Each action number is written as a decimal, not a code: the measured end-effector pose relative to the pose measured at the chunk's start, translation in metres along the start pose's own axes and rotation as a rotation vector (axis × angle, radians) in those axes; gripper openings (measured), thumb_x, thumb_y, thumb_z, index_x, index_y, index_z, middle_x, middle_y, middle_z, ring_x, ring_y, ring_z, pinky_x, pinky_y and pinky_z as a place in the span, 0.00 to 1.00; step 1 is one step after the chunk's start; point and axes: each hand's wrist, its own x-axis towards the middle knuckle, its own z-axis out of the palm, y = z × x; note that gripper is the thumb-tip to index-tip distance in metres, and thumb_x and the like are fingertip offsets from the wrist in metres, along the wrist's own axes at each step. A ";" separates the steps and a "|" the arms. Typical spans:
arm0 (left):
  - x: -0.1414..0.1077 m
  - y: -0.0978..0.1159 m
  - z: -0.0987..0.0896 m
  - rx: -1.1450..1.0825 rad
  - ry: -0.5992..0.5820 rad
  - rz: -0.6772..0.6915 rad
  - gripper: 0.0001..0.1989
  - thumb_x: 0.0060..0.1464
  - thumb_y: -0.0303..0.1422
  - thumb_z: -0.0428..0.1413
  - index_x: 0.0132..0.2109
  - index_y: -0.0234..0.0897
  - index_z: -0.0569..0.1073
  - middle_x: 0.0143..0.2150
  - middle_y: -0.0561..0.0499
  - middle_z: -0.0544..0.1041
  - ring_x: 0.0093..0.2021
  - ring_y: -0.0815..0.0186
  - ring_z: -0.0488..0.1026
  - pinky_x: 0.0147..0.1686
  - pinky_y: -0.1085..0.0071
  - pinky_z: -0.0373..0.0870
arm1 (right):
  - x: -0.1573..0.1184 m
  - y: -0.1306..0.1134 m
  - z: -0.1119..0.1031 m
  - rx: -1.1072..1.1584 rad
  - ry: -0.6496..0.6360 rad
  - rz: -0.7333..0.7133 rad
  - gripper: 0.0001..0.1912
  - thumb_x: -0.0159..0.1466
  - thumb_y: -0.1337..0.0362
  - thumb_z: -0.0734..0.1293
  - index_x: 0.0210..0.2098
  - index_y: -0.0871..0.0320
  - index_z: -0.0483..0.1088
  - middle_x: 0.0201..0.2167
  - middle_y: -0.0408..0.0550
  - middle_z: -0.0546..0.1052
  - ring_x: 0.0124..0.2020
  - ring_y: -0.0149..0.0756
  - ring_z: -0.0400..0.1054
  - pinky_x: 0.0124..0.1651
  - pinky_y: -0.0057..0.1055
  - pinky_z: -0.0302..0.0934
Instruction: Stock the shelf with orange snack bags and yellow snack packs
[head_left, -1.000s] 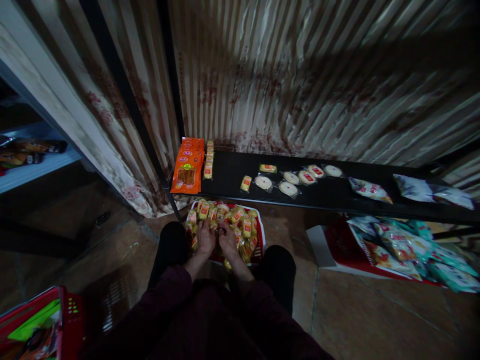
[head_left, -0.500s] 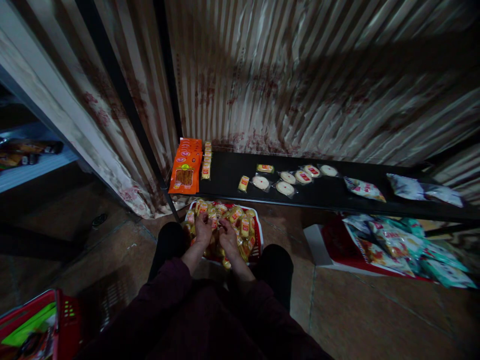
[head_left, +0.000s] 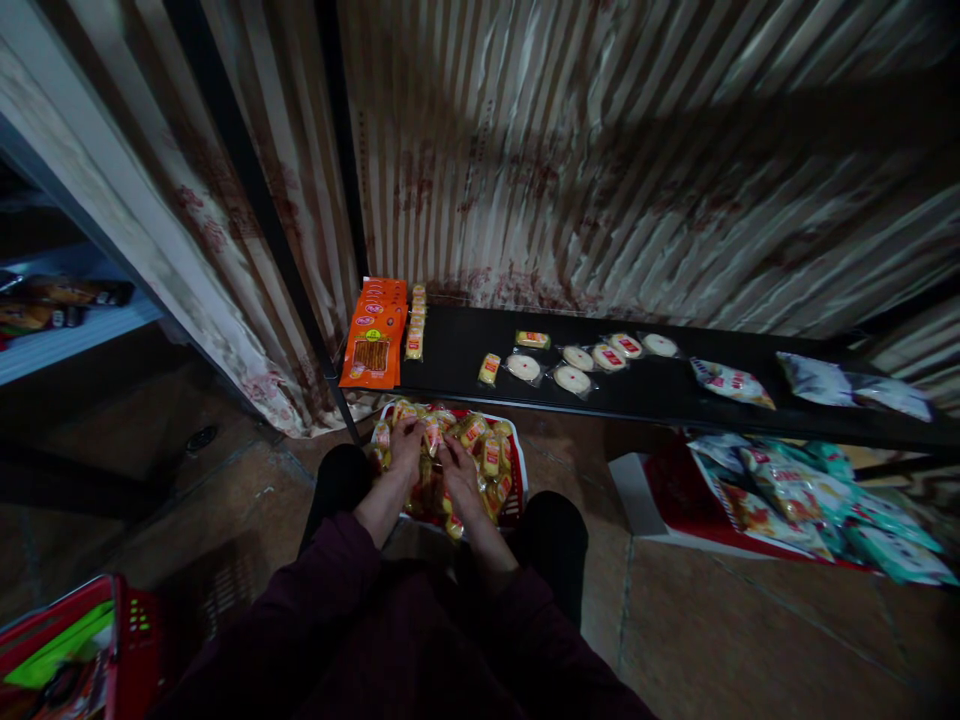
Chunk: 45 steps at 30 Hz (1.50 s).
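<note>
Between my knees is a red and white basket (head_left: 517,450) full of small wrapped yellow cakes (head_left: 491,455) with red labels. My left hand (head_left: 406,450) and my right hand (head_left: 460,472) are over the pile, fingers closed. One wrapped cake (head_left: 433,436) is pinched between them, its label facing me; my fingers partly cover its edges. On the black shelf (head_left: 457,370) just beyond, a row of the same cakes (head_left: 415,325) lines up beside orange snack packets (head_left: 373,335). Two single cakes lie further right, near several round white wrapped pastries (head_left: 573,380).
White and pink bags (head_left: 731,383) lie on the shelf's right part. Under it stands a red and white box (head_left: 660,495) of green and white snack bags (head_left: 810,490). A red basket (head_left: 139,640) is at lower left. A striped curtain (head_left: 525,150) hangs behind, beside a dark post (head_left: 341,140).
My hands have drawn slightly apart, and the cake between them now shows its labelled face. The whole view has shifted slightly; things on the shelf are the same.
</note>
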 end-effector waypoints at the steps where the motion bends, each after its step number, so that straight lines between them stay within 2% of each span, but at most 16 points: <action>1: 0.000 0.001 0.001 -0.013 -0.002 -0.010 0.10 0.37 0.32 0.63 0.29 0.36 0.72 0.27 0.54 0.72 0.28 0.70 0.68 0.35 0.71 0.65 | -0.001 -0.002 0.000 0.020 0.003 0.007 0.21 0.53 0.53 0.68 0.44 0.53 0.75 0.45 0.47 0.78 0.46 0.42 0.71 0.52 0.40 0.62; 13: -0.005 0.015 0.015 -0.145 -0.032 -0.086 0.11 0.34 0.34 0.63 0.28 0.35 0.72 0.26 0.54 0.73 0.26 0.71 0.69 0.30 0.72 0.65 | -0.013 -0.017 0.000 0.109 0.010 0.009 0.24 0.52 0.51 0.69 0.46 0.56 0.74 0.46 0.50 0.77 0.46 0.42 0.70 0.52 0.39 0.63; 20: -0.004 0.020 0.018 -0.148 -0.047 -0.116 0.13 0.31 0.35 0.65 0.25 0.36 0.69 0.23 0.56 0.71 0.24 0.71 0.68 0.29 0.72 0.65 | -0.021 -0.028 0.002 0.323 -0.019 0.173 0.27 0.50 0.52 0.71 0.48 0.55 0.73 0.48 0.50 0.76 0.46 0.43 0.70 0.41 0.36 0.68; 27: -0.011 0.026 0.022 -0.171 -0.073 -0.118 0.18 0.31 0.40 0.65 0.29 0.35 0.71 0.25 0.56 0.72 0.24 0.71 0.67 0.27 0.72 0.64 | -0.020 -0.024 0.005 0.503 0.012 0.210 0.27 0.48 0.55 0.73 0.48 0.55 0.72 0.36 0.45 0.79 0.34 0.36 0.72 0.39 0.35 0.69; 32: -0.008 0.025 0.021 -0.163 -0.090 -0.143 0.19 0.30 0.41 0.66 0.27 0.35 0.69 0.24 0.55 0.71 0.25 0.70 0.68 0.28 0.70 0.65 | -0.021 -0.027 0.005 0.503 -0.014 0.188 0.22 0.50 0.54 0.71 0.44 0.54 0.73 0.38 0.46 0.80 0.35 0.38 0.73 0.38 0.35 0.69; 39: -0.003 0.024 0.021 -0.106 -0.116 -0.175 0.16 0.35 0.40 0.64 0.28 0.36 0.68 0.25 0.55 0.71 0.28 0.67 0.70 0.32 0.67 0.66 | -0.022 -0.036 0.003 0.523 -0.045 0.221 0.16 0.50 0.51 0.70 0.33 0.55 0.72 0.36 0.46 0.79 0.36 0.38 0.74 0.37 0.33 0.69; 45: -0.006 0.023 0.022 -0.092 -0.102 -0.141 0.17 0.33 0.40 0.63 0.27 0.36 0.68 0.24 0.56 0.70 0.25 0.70 0.67 0.29 0.70 0.65 | -0.022 -0.040 0.002 0.541 -0.039 0.251 0.15 0.50 0.53 0.70 0.34 0.54 0.71 0.37 0.46 0.79 0.39 0.38 0.73 0.37 0.33 0.69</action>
